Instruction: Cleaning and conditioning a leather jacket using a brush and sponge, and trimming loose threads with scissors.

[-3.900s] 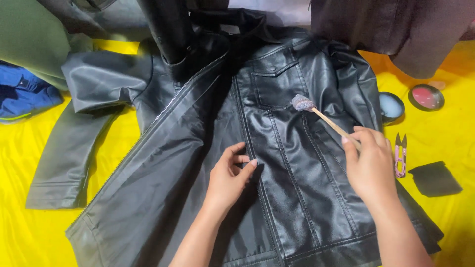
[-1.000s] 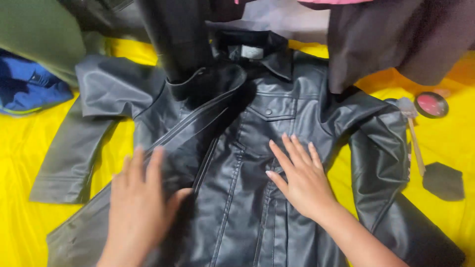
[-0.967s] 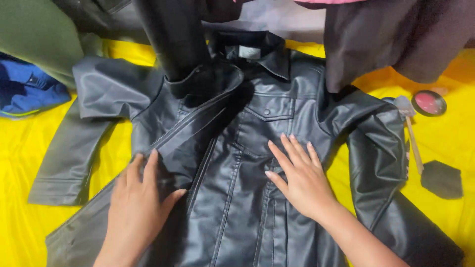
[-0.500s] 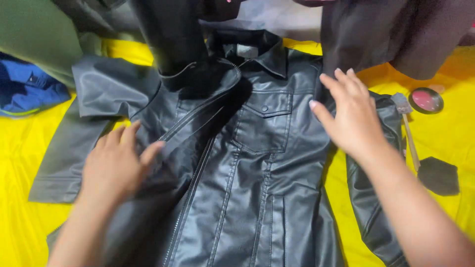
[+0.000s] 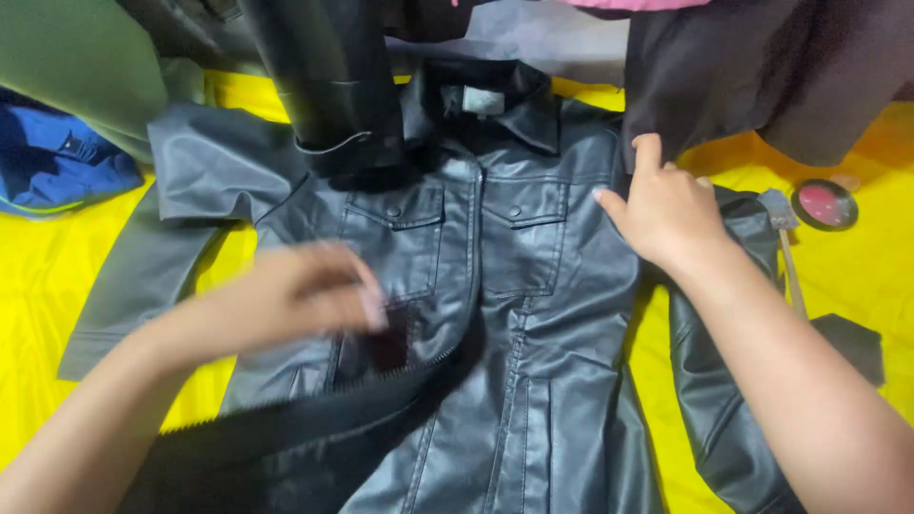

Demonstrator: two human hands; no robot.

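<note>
Black leather jacket (image 5: 533, 314): glossy, front up, collar at top, sleeves spread, lying flat on yellow sheet (image 5: 38, 286).

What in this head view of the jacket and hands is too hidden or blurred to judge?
- Left hand: motion-blurred, so its grip on the jacket front is unclear.
- Jacket hem: cut off by the bottom edge.
- Jacket shoulder: covered by the right hand.
- Brush: partly hidden behind the right forearm.

jacket (image 5: 533, 314) front closed, brush put down — gone
</note>
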